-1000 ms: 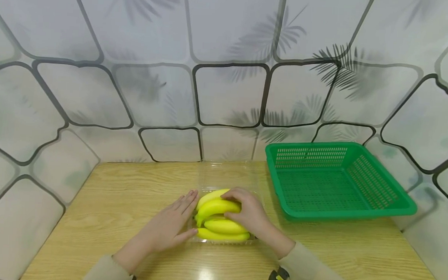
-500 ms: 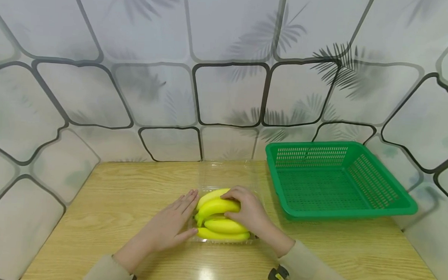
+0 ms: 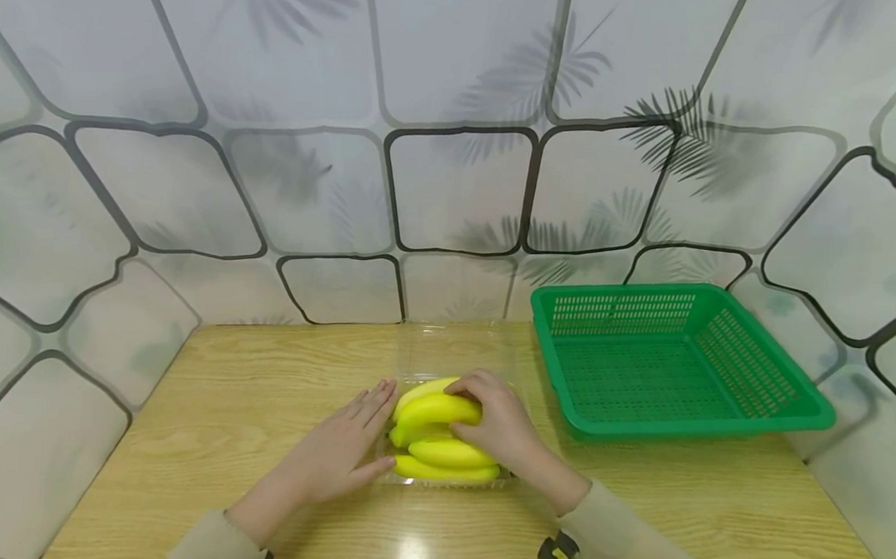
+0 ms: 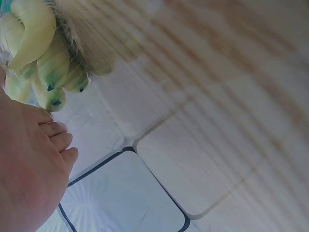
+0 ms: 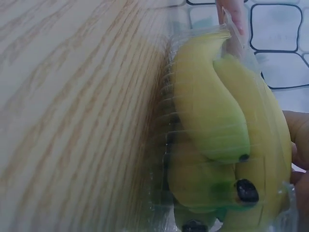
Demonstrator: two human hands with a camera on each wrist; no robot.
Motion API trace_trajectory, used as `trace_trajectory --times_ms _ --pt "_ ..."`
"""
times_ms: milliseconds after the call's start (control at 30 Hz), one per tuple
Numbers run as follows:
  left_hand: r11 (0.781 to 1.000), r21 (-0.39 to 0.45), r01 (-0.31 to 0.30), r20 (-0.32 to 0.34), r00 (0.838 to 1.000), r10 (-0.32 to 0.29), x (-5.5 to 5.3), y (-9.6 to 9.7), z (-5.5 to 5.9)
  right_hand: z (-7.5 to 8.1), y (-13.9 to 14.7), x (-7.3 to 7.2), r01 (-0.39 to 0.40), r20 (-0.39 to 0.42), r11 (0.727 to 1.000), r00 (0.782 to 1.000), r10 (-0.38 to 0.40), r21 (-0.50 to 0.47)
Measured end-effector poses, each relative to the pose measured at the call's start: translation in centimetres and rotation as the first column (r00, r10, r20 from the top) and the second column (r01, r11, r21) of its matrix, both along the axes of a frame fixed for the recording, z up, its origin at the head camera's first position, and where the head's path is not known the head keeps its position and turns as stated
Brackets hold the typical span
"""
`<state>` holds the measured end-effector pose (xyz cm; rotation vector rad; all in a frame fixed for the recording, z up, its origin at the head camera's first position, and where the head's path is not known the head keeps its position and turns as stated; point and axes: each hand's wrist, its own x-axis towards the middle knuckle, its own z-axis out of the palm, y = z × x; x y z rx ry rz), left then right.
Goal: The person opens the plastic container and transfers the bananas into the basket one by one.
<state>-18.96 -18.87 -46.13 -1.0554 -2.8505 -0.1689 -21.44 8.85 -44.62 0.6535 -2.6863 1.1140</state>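
Note:
Several yellow bananas [image 3: 451,453] lie heaped in a clear plastic clamshell box [image 3: 447,483], its transparent lid [image 3: 456,351] folded back toward the wall. At the box's right side, my right hand [image 3: 503,424] pinches the right end of an upper banana [image 3: 438,410] between thumb and fingers. My left hand [image 3: 335,454] lies along the left side with straight fingers, the tips touching the box's edge. The left wrist view shows banana tips [image 4: 50,79] near the left fingertips. Through the box wall, the right wrist view shows bananas [image 5: 207,101]; only part of the right hand [image 5: 298,140] appears there.
A green perforated plastic basket [image 3: 575,427] stands right of the box on the wood-grain table [image 3: 263,388]. Patterned wall covering [image 3: 459,188] closes off the back and both sides. Dark wrist straps sit near both sleeves.
The left end of the pinched banana has risen slightly, showing more of the banana under it. Both hands stay nearly in place.

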Motion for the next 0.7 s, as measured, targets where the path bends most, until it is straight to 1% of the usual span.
trace_trajectory --times_ms 167,400,500,700 --pt "1.0 0.0 0.0 -0.003 1.0 0.0 0.0 -0.1 -0.2 0.5 0.1 0.2 0.02 -0.017 0.999 1.0 -0.021 -0.042" --pt "1.0 0.009 0.013 -0.027 1.0 -0.013 0.0 -0.1 -0.3 1.5 0.3 0.2 0.035 -0.036 0.997 0.999 -0.038 -0.068" --pt "1.0 0.012 0.016 -0.024 1.0 -0.015 0.1 0.0 -0.3 1.9 0.5 0.3 0.032 -0.044 0.996 0.998 -0.036 -0.081" --pt "1.0 0.012 0.009 -0.012 1.0 -0.009 0.2 0.0 -0.3 2.9 1.1 0.4 0.012 -0.092 0.997 0.996 -0.019 -0.074"
